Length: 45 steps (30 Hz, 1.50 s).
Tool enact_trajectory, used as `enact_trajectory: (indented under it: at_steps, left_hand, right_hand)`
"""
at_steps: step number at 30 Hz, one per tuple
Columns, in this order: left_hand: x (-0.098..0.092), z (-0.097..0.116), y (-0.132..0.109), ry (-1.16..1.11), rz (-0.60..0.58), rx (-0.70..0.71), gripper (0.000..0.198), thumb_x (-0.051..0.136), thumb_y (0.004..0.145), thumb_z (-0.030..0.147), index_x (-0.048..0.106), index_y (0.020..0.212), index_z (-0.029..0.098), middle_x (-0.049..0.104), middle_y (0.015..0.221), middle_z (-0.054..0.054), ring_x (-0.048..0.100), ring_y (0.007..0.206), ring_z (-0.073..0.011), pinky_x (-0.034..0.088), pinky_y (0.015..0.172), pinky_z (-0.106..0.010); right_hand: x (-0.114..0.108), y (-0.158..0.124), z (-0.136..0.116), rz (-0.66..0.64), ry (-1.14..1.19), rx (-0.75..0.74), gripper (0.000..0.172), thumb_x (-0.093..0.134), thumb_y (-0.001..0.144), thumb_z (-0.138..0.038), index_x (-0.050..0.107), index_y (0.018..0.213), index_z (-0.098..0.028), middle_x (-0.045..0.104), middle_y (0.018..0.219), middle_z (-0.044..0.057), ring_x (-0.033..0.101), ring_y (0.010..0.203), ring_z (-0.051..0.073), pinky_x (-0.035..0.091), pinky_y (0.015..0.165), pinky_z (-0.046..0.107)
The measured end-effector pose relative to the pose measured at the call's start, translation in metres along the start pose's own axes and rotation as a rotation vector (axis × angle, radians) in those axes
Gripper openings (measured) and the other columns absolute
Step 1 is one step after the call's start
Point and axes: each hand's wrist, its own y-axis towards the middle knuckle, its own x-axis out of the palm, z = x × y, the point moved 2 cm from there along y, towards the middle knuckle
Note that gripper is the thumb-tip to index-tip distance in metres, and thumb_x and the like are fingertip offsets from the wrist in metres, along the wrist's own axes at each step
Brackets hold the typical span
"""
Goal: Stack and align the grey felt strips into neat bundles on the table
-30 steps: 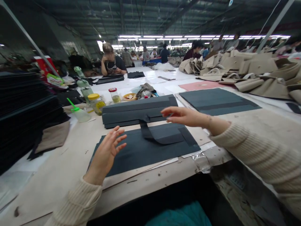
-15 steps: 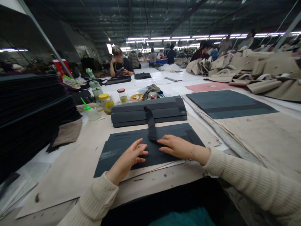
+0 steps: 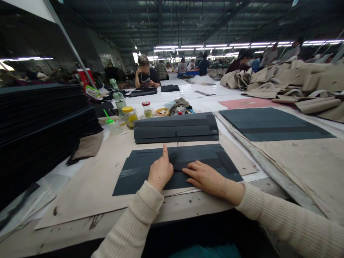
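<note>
A dark grey-green panel lies flat on the beige sheet before me, atop other layers. My left hand is over its middle, index finger pointing away and the other fingers curled inward. A narrow black strip shows almost edge-on, its near part blurred and running down beside those curled fingers; their hold on it is partly hidden. My right hand rests on the panel with fingers stretched, fingertips close to the strip's near end. Beyond lies a stack of similar dark panels, under the strip's far end.
A tall pile of black pieces stands left. Behind the panels are a green-tipped squeeze bottle, a yellow-lidded jar and a red-lidded jar. Another dark panel and beige pieces lie right. A person sits across.
My left hand has moved right and inward, its fingers curling with the index extended. The strip has turned from flat to nearly edge-on. My right hand stays on the panel.
</note>
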Motion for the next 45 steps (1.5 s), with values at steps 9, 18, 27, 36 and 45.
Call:
enact_trajectory:
  at_steps: [9, 18, 27, 36, 45]
  left_hand:
    - [-0.016, -0.121, -0.007, -0.753, 0.053, -0.397, 0.072, 0.050, 0.073, 0.021, 0.017, 0.137, 0.018, 0.054, 0.068, 0.001, 0.051, 0.048, -0.0107, 0.037, 0.041, -0.019]
    - [-0.019, -0.172, -0.032, -0.902, 0.125, -0.423, 0.069, 0.056, 0.070, 0.028, 0.028, 0.132, 0.013, 0.046, 0.063, 0.005, 0.041, 0.044, -0.0052, 0.035, 0.040, -0.015]
    - [-0.004, -0.180, -0.030, -0.772, 0.182, -0.339, 0.064, 0.054, 0.070, 0.029, 0.032, 0.129, 0.015, 0.046, 0.066, 0.004, 0.047, 0.053, -0.0087, 0.040, 0.044, -0.017]
    - [-0.012, -0.183, -0.033, -0.313, 0.209, -0.236, 0.054, 0.046, 0.076, 0.027, 0.035, 0.127, 0.014, 0.056, 0.076, -0.001, 0.057, 0.068, -0.0160, 0.046, 0.068, -0.029]
    - [-0.016, -0.084, -0.032, -0.030, 0.099, 0.495, 0.047, 0.033, 0.087, 0.037, 0.036, 0.131, 0.020, 0.038, 0.137, -0.007, 0.032, 0.126, -0.0205, 0.026, 0.104, -0.039]
  right_hand:
    - [0.007, -0.004, 0.004, 0.064, 0.019, -0.031, 0.035, 0.042, 0.086, -0.033, 0.054, 0.116, -0.018, 0.056, 0.100, 0.011, 0.050, 0.092, 0.021, 0.046, 0.079, 0.037]
    - [0.008, -0.008, 0.002, 0.086, -0.012, -0.022, 0.034, 0.041, 0.087, -0.031, 0.055, 0.115, -0.017, 0.057, 0.103, 0.011, 0.051, 0.093, 0.021, 0.047, 0.080, 0.037]
    - [0.011, -0.008, 0.004, 0.037, -0.014, -0.006, 0.037, 0.040, 0.087, -0.032, 0.053, 0.118, -0.017, 0.055, 0.107, 0.011, 0.049, 0.096, 0.022, 0.045, 0.084, 0.038]
    - [0.008, -0.010, 0.002, 0.028, 0.033, 0.031, 0.037, 0.041, 0.087, -0.033, 0.053, 0.118, -0.017, 0.056, 0.110, 0.012, 0.050, 0.099, 0.022, 0.044, 0.085, 0.039]
    - [-0.001, -0.027, 0.005, 0.030, 0.023, 0.192, 0.055, 0.040, 0.086, -0.042, 0.036, 0.132, -0.012, 0.032, 0.138, 0.014, 0.026, 0.129, 0.024, 0.025, 0.104, 0.044]
